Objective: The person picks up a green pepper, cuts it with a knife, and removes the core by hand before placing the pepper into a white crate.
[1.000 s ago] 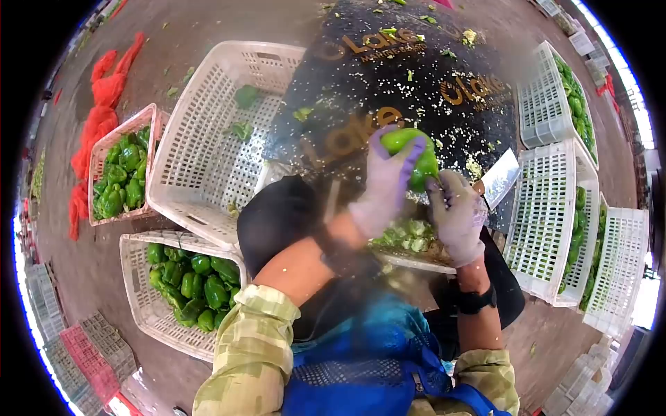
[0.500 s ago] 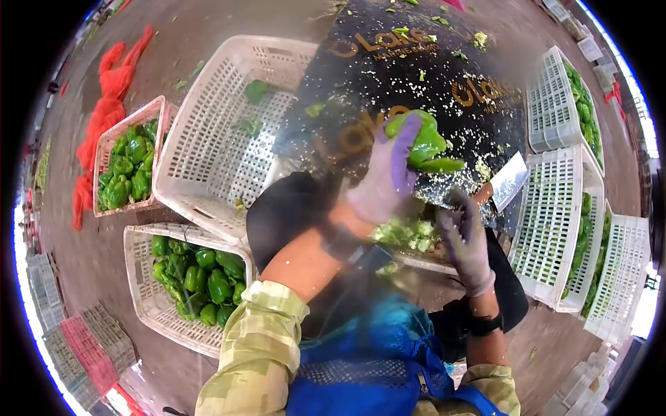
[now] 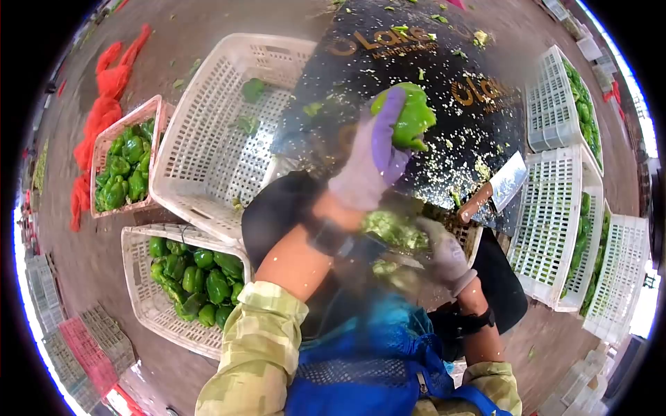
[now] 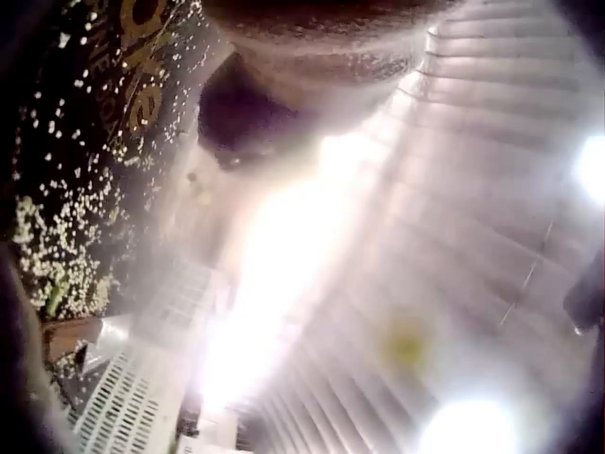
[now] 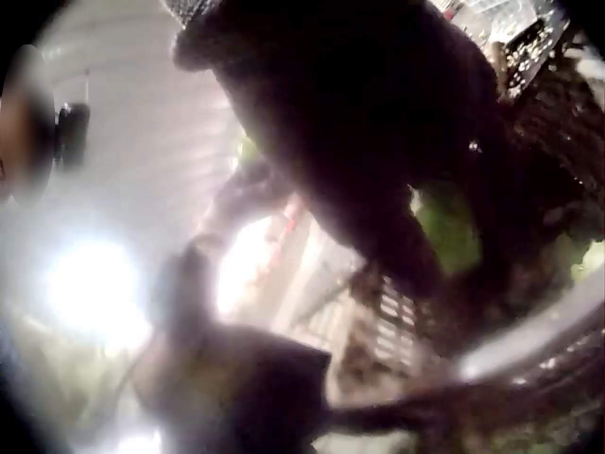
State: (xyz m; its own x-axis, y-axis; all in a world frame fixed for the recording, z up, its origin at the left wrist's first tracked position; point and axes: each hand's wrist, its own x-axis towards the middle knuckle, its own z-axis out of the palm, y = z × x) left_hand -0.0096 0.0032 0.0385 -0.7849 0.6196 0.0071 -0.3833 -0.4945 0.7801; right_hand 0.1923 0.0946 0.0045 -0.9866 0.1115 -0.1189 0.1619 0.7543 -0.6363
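My gloved left hand [image 3: 368,156] grips a green bell pepper [image 3: 414,116] above a black mat with gold lettering [image 3: 458,139]; the pepper's lower end looks ragged. In the left wrist view only part of the dark glove [image 4: 250,113] shows. Lower down, my gloved right hand [image 3: 447,256] is blurred beside a container heaped with pale green pepper scraps [image 3: 399,230]. Its fingertips are at the scraps, and I cannot tell whether they hold anything. In the right wrist view a green patch [image 5: 449,227] shows beside the dark fingers. A cleaver [image 3: 508,182] with a wooden handle lies near the mat's right edge.
Left of the mat stands a large white crate [image 3: 166,173] with a few green pieces inside. Two crates of whole green peppers [image 3: 128,166] [image 3: 208,277] stand further left. White crates [image 3: 544,229] line the right side. Pale seeds cover the mat, and red netting [image 3: 104,111] lies on the floor.
My left hand has carried the pepper up and slightly left. My right hand has come away from the pepper and dropped to the scraps. A green flap hanging from the pepper half a second ago no longer shows.
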